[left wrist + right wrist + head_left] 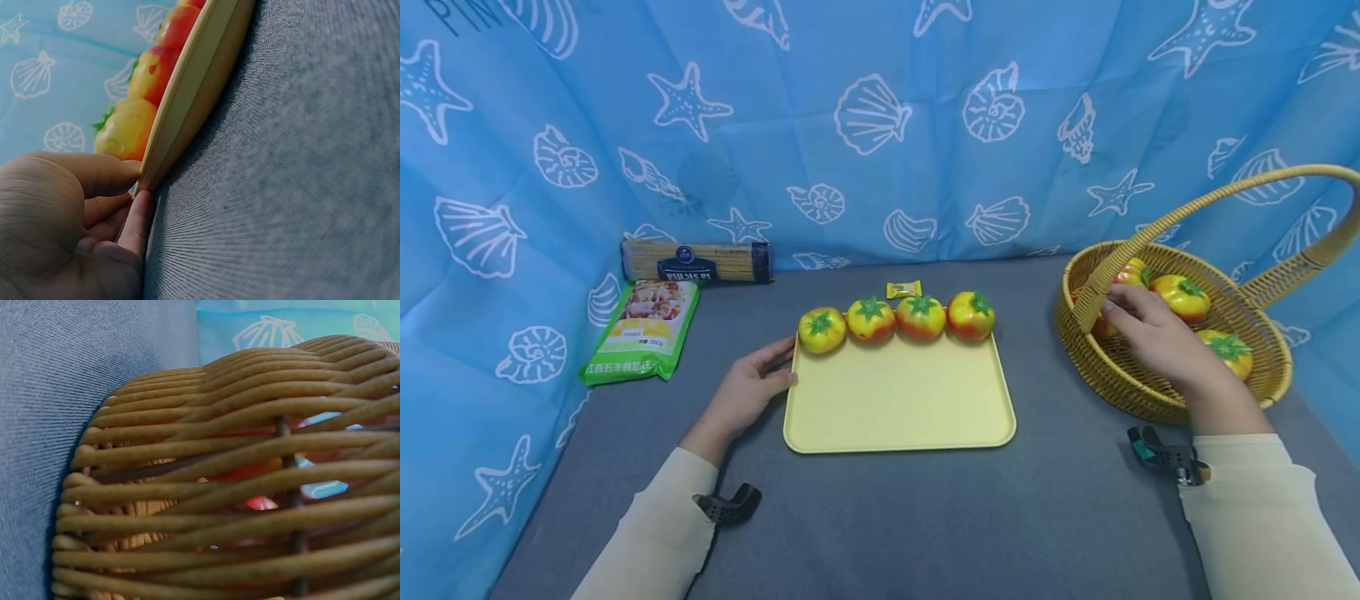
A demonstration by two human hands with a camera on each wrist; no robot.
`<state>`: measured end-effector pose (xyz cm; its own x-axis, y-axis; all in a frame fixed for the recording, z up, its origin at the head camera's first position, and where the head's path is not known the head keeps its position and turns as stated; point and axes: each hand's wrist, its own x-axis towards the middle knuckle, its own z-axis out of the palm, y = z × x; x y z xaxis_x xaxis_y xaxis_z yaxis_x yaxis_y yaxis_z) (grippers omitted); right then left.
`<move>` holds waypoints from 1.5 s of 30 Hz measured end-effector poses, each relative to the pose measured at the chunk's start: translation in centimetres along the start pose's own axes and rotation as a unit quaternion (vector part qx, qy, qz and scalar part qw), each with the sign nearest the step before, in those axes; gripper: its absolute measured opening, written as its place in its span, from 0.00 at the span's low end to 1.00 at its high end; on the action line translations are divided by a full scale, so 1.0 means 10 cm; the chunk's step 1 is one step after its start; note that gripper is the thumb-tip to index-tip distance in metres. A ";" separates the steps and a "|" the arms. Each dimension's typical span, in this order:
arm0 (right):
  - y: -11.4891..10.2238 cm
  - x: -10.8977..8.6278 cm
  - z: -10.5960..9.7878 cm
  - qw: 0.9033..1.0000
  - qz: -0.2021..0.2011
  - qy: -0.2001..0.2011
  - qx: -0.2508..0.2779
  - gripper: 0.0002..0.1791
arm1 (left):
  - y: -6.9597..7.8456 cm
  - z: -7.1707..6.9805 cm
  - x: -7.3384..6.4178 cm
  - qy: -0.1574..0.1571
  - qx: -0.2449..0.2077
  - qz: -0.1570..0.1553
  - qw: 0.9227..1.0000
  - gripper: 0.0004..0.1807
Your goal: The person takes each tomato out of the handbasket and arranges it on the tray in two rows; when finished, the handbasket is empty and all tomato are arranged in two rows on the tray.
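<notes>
A cream rectangular tray lies on the table, with a row of several yellow-red tomatoes with green leafy tops along its far edge. My left hand pinches the tray's left rim; in the left wrist view, the thumb is over the rim and a finger under it. Inside the wicker basket at the right, my right hand reaches down at a tomato. The basket's handle hides its fingertips, so its hold is unclear. More tomatoes lie beside it. The right wrist view shows the basket wall, not the hand.
A small yellow packet lies behind the tray. At the back left are a pack of spaghetti and a green-edged food bag. The basket's tall handle arches over its opening. A blue shell-print curtain borders the grey table.
</notes>
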<state>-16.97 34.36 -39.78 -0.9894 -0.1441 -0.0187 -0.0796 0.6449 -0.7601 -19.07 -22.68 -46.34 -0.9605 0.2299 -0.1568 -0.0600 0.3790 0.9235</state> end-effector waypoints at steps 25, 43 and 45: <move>0.02 0.00 -0.05 0.992 0.081 -0.020 -0.090 0.40 | -0.01 0.00 0.02 0.000 -0.013 0.000 1.000 0.38; -0.02 -0.03 -0.05 0.993 0.084 -0.001 -0.077 0.40 | -0.01 0.00 0.01 0.002 -0.005 0.001 1.000 0.38; -0.03 -0.04 -0.05 0.994 0.080 0.009 -0.077 0.40 | -0.01 0.01 0.01 0.000 -0.002 0.000 1.000 0.38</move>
<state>-16.66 34.62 -39.25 -0.9927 -0.0181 -0.1189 0.0628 0.7655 -0.6404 -19.16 -22.62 -46.45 -0.9607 0.2296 -0.1559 -0.0605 0.3751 0.9250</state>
